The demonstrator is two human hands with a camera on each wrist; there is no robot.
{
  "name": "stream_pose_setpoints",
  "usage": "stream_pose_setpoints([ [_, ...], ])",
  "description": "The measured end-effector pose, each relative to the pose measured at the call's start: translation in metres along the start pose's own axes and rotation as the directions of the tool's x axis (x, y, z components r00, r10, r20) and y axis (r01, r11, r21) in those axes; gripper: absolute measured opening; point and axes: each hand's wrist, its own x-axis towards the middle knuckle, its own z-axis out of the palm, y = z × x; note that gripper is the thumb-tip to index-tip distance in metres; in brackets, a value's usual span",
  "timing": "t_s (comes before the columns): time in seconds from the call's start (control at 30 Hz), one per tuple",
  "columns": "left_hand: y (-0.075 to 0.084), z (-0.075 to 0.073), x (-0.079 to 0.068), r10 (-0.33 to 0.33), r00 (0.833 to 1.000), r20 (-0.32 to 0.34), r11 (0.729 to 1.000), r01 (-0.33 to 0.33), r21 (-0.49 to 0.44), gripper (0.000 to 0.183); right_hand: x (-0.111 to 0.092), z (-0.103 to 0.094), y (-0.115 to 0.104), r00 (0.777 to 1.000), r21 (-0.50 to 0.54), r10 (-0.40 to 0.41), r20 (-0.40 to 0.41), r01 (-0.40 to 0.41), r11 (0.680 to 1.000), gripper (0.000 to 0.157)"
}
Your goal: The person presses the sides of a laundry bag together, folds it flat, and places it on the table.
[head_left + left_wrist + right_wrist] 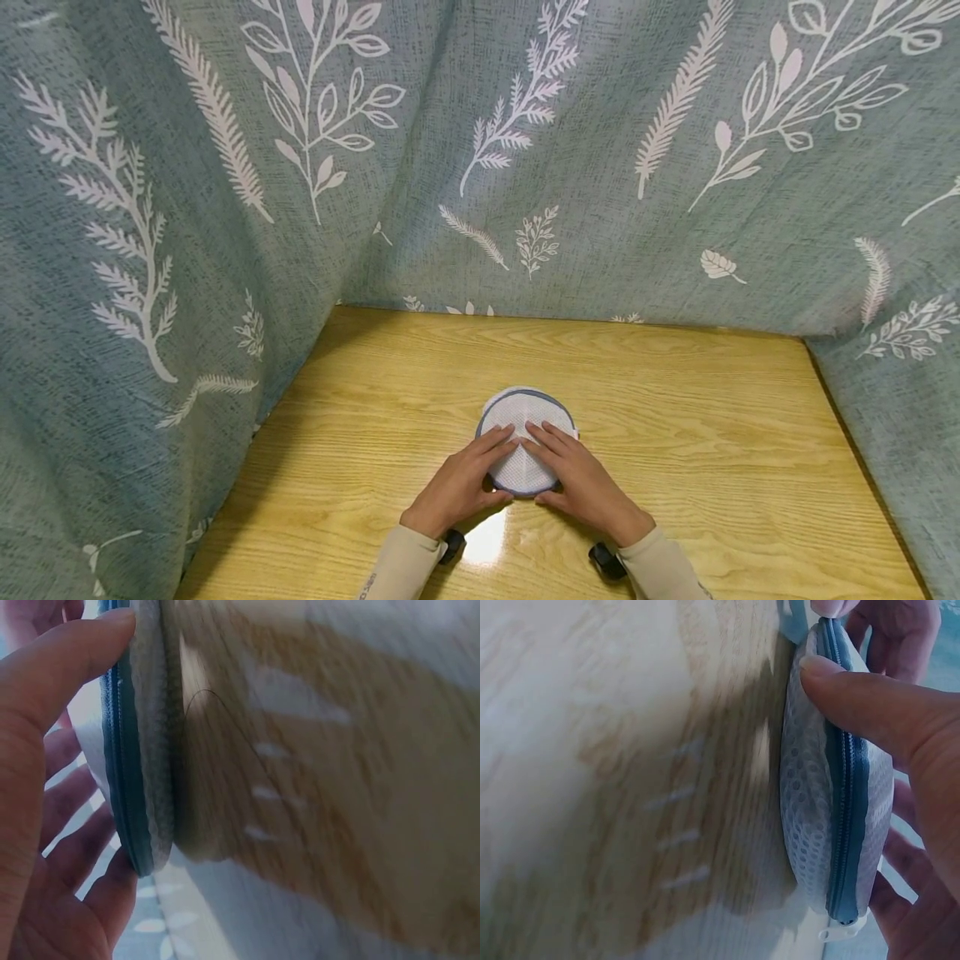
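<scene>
A round white mesh zip pouch [525,462], edged in blue, lies low over the wooden table in the head view. My left hand [468,475] holds its left side, thumb at the near rim and fingers spread over the top. On the opposite side my right hand [576,475] holds it the same way. The left wrist view shows the left thumb [97,641] on the pouch's teal zip band [124,765]. In the right wrist view the right thumb [855,694] presses near the zip [847,795], above the puffy honeycomb mesh side [806,817].
The wood-grain table [675,400] extends around the pouch. A grey-green curtain [420,150] with white leaf prints encloses the back and both sides. Dark wrist devices [607,562] sit below each sleeve cuff [660,558].
</scene>
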Motion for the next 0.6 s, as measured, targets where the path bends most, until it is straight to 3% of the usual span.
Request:
stream_pose_setpoints([
  [0.6,0.0032,0.0005,0.0009,-0.039,0.999,0.011,0.999,0.039,-0.021,0.077,0.0011,0.0011,-0.0030,1.000,0.015,0.010,-0.008,-0.010,1.000,0.089],
])
